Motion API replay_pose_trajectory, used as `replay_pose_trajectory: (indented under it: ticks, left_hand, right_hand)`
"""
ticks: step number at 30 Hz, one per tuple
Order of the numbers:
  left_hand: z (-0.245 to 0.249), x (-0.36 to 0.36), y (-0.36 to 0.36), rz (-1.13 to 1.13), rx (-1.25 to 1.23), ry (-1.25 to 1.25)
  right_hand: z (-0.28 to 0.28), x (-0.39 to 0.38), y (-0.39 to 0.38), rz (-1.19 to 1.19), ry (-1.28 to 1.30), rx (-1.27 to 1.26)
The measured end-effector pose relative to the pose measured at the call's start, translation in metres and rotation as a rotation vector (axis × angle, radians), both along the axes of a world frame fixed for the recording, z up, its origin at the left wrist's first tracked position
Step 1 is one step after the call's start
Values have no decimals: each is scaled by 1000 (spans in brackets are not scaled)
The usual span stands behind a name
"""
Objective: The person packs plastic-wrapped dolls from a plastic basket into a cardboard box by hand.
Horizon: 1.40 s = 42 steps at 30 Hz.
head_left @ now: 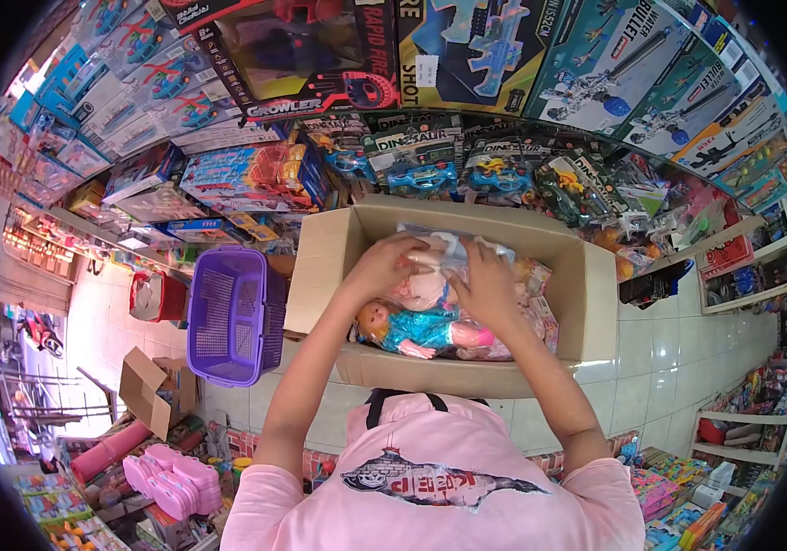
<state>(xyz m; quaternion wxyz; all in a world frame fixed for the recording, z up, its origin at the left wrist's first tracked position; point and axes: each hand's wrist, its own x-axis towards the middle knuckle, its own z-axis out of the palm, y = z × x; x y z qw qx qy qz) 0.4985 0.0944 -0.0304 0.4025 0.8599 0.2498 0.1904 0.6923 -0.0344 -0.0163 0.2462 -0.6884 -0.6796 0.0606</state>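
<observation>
Both of my hands are inside an open cardboard box (320, 266) in front of me. My left hand (391, 264) rests on a doll in clear plastic (421, 289), its fingers spread over the wrapping. On the right side of the same package lies my right hand (485, 283), fingers apart. Nearer to me in the box, a doll in a shiny blue dress (421, 329) lies on its back with its head to the left. Pink packaged items (538, 317) fill the box's right part, partly under my right forearm.
A purple basket (228, 317) stands left of the box, with a red container (156, 297) beyond it. Shelves of boxed toys (421, 151) line the far side. A smaller open carton (147, 390) and pink packages (173, 479) are at the lower left.
</observation>
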Motion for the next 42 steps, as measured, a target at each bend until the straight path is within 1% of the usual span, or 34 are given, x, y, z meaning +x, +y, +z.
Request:
replay_pose_trajectory:
  ticks: [1, 2, 3, 4, 5, 6, 7, 8, 10, 12, 14, 16, 20, 22, 23, 25, 27, 29, 31, 32, 33, 34, 35, 36, 37, 39, 40, 41, 42]
  left_hand:
    - [-2, -2, -4, -8, 1, -4]
    - [-5, -5, -12, -4, 48, 93]
    - [-8, -9, -19, 1, 94, 188]
    - [-10, -13, -26, -8, 93, 185]
    - [-11, -18, -34, -3, 102, 338]
    - [-11, -24, -42, 2, 113, 492]
    - [-12, -29, -47, 7, 126, 644]
    - [-20, -35, -48, -3, 128, 640]
    - [-41, -43, -46, -78, -36, 544]
    - [-59, -44, -44, -87, -31, 510]
    - [-60, -40, -40, -95, -23, 475]
    - [-62, -33, -34, -84, -47, 662]
    - [-79, -32, -28, -77, -36, 652]
    - [-82, -34, -21, -70, -99, 559]
    - [-80, -32, -21, -76, -100, 554]
    - [-72, -27, -24, -56, -57, 729]
    - [-60, -28, -25, -54, -54, 712]
    - [-59, -35, -32, -51, -57, 697]
    - [-58, -46, -37, -21, 237, 533]
    - [-48, -58, -44, 40, 385, 310]
    - [-38, -70, -52, 46, 389, 308]
    - [-28, -82, -58, 142, 361, 136]
    - [-25, -95, -65, 238, 333, -35]
    - [-34, -112, -75, 392, 352, -153]
    - [-47, -129, -84, 543, 373, -272]
    - [-64, -165, -98, 729, 412, -300]
    - [-79, -182, -106, 732, 424, -300]
    - [-98, -200, -114, 742, 348, -216]
    - [-111, -209, -119, 750, 270, -133]
  right_hand:
    - [-8, -4, -3, -59, 28, -87]
    - [-8, -8, -5, -119, 56, -174]
    - [-7, -10, -7, -129, 54, -174]
    - [2, -13, -10, -109, 3, -176]
    - [5, -16, -14, -90, -45, -181]
    - [1, -20, -18, -99, -46, -186]
    - [-6, -23, -24, -55, -97, -177]
    - [-13, -25, -27, -13, -148, -167]
    - [-25, -30, -32, -14, -155, -160]
    - [-32, -30, -32, -8, -136, -177]
    - [-37, -31, -28, -23, -147, -167]
    - [-42, -31, -23, -40, -158, -151]
    - [-46, -30, -12, -32, -153, -117]
    - [-50, -27, -7, -23, -142, -92]
    - [-54, -24, -5, -11, -147, -72]
    - [-59, -20, -2, -4, -156, -52]
    - [-62, -18, -4, 12, -137, -53]
    - [-59, -21, -5, 8, -139, -30]
    - [-55, -25, -9, 7, -144, 4]
    - [-54, -26, -10, -15, -154, -14]
    - [-53, -28, -12, -35, -161, -32]
    - [-50, -31, -13, -28, -163, -24]
    - [-45, -35, -14, -104, -106, 44]
    - [-41, -40, -16, -179, -46, 111]
    - [-34, -49, -17, -171, -41, 122]
    - [-24, -75, -18, -285, -188, 165]
    - [-24, -88, -19, -247, -129, 156]
    - [-30, -102, -18, -243, -124, 164]
    - [-39, -116, -15, -60, 90, 135]
